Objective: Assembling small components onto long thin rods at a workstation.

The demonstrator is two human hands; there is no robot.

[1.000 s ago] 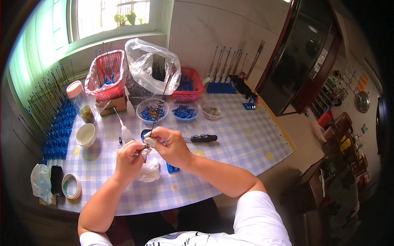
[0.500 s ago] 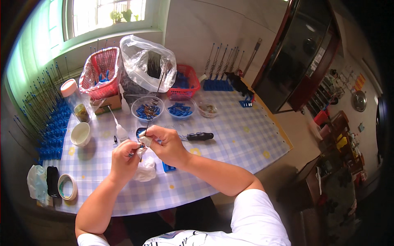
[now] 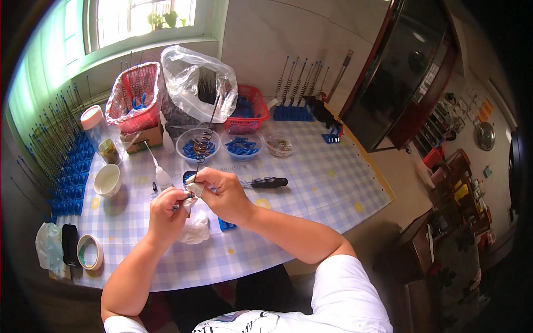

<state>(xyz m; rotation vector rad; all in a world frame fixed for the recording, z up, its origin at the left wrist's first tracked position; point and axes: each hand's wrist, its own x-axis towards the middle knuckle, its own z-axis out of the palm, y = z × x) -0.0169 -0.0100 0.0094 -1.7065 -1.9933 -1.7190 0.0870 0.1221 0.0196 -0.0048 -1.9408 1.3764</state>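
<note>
- Head view, far left edge: rows of thin rods in blue bases (image 3: 66,177) lined up toward the window, well apart from the hands.
- Near left: tape roll (image 3: 89,252) and white cup (image 3: 107,180) on the checked table (image 3: 311,200); glue bottle (image 3: 162,176) just beside the left hand.
- Left hand (image 3: 166,213): closed narrow, pinching the lower end of the spring-wound rod (image 3: 202,145); white cloth (image 3: 195,228) lying beneath it.
- Right hand (image 3: 222,194): curled shut around a small pale piece at the rod's base, touching the left hand.
- Rod itself: tilted up and away over the bowl of blue parts (image 3: 197,147), tip reaching toward the clear plastic bag (image 3: 194,83).
- Right of the hands: black-handled screwdriver (image 3: 266,182) flat on the table, near the right wrist.
- Risk, as a judgement: long free end likely to sweep into the bowl or bag if twisted, since grip sits only at the base; small piece could slip from a tight pinch and drop onto the cloth.
- Against the earlier frame: hands at about the same spot, rod similarly raised, screwdriver unmoved.
</note>
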